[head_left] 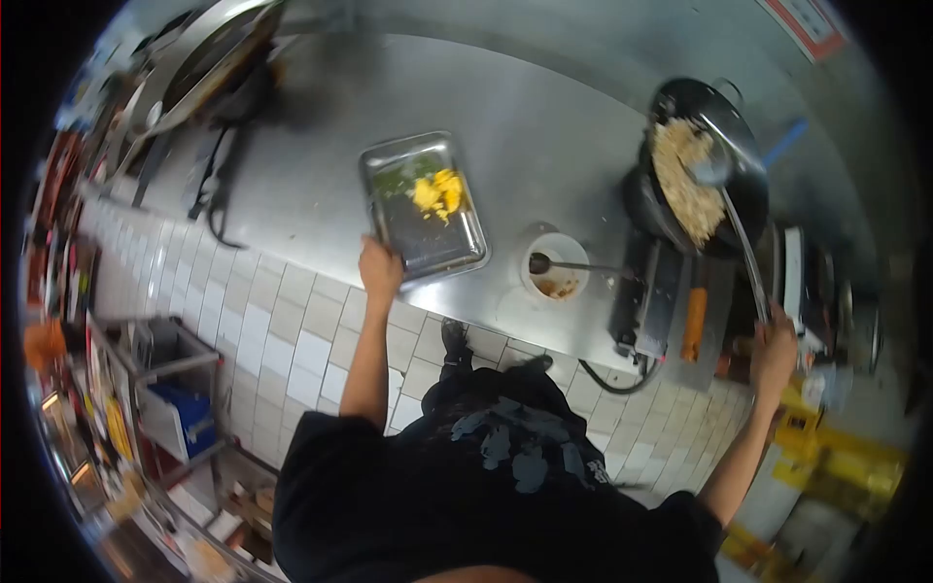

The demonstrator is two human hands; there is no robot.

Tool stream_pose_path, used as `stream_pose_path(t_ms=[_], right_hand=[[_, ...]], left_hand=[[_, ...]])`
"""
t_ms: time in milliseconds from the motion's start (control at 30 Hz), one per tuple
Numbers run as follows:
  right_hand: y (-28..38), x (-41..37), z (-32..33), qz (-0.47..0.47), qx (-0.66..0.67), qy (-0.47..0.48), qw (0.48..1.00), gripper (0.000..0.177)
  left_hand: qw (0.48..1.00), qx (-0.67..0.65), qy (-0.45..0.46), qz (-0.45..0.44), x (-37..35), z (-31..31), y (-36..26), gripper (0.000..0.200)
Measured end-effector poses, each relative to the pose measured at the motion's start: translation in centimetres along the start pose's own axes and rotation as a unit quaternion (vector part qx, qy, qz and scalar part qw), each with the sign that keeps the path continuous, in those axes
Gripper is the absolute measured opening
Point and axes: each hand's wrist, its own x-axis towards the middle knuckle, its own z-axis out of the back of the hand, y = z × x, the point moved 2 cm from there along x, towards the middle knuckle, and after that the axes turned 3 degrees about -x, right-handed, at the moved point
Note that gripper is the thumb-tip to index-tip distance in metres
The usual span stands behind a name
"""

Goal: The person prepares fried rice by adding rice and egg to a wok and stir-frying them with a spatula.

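left hand (380, 267): closed on the near-left edge of the tray (442, 248). the tray sits on the steel counter (544, 126) and holds egg (437, 192) and greens (394, 182). right hand (775, 350): closed around the ladle (741, 243) handle, with the ladle's scoop in the rice (680, 185) inside the wok (700, 92). a bowl (575, 250) stands between tray and wok.

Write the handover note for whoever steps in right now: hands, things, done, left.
Left hand: fingers grip the near edge of the steel tray on the counter; yellow egg and greens lie on it.
Right hand: holds the long ladle by its handle, its bowl in the wok of rice.
Done: rice is in the wok.
Left: egg and greens are not yet in the wok; probably they go in next.
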Motion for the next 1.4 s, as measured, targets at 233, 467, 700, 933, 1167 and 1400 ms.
stream_pose_path(t_ms=[233, 467, 700, 933, 1167, 1400], right_hand=[[-0.2, -0.7, 2.6, -0.021, -0.123, -0.074, 0.989, 0.045], [-2.1, -1.9, 1.9, -0.022, -0.167, -0.128, 0.977, 0.04], [-3.2, -2.7, 2.2, -0.084, 0.011, -0.001, 0.996, 0.039], [11.0, -5.9, 8.5, -0.077, 0.316, 0.182, 0.928, 0.034], [19.3, -4.8, 5.5, 0.138, 0.216, 0.327, 0.91, 0.037], [20.3, -6.5, -4.4, 0.132, 0.244, 0.344, 0.897, 0.042]], left_hand=[[0.985, -0.07, 0.159, 0.014, -7.7, 1.3, -3.3, 0.05], [0.977, 0.073, -0.127, -0.158, 8.1, 2.7, 0.4, 0.048], [0.981, -0.027, 0.054, -0.183, 8.0, 1.5, 4.0, 0.022], [0.99, -0.136, 0.03, -0.029, -3.4, 3.0, 3.2, 0.02], [0.975, -0.216, -0.009, -0.041, -4.8, 3.7, 1.7, 0.019], [0.969, -0.241, 0.042, -0.03, -4.9, 4.3, 1.8, 0.019]])
